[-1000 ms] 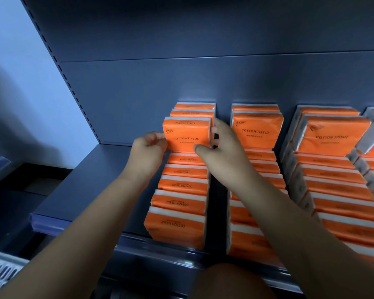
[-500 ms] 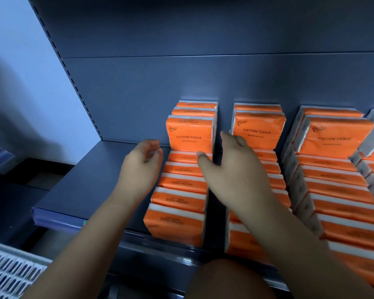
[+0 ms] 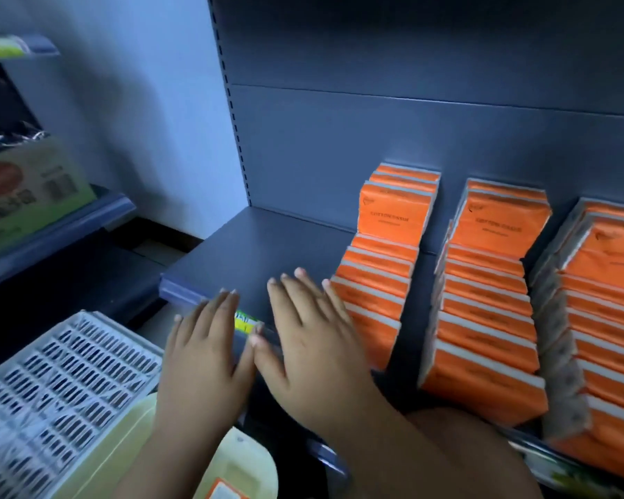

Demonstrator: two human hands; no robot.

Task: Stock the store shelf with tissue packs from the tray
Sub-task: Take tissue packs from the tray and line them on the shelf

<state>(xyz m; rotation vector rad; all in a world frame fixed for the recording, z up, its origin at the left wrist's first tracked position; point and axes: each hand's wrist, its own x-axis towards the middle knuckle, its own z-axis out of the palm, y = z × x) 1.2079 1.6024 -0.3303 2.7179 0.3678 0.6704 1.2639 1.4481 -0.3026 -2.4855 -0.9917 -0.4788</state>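
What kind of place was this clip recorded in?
Most likely a retail store aisle. A dark metal shelf carries a price label on its front edge, identical orange cotton tissue packs stand on it in rows, and a white slotted tray sits beside it.

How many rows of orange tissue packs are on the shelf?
3: the left row beside the bare shelf, the middle row, and the right row at the picture's edge. More may be hidden beyond it.

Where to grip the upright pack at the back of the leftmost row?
Probably pinch the upright pack by its left and right edges, from the front: its broad face looks forward, bare shelf on its left, a gap parts it from the neighbouring row.
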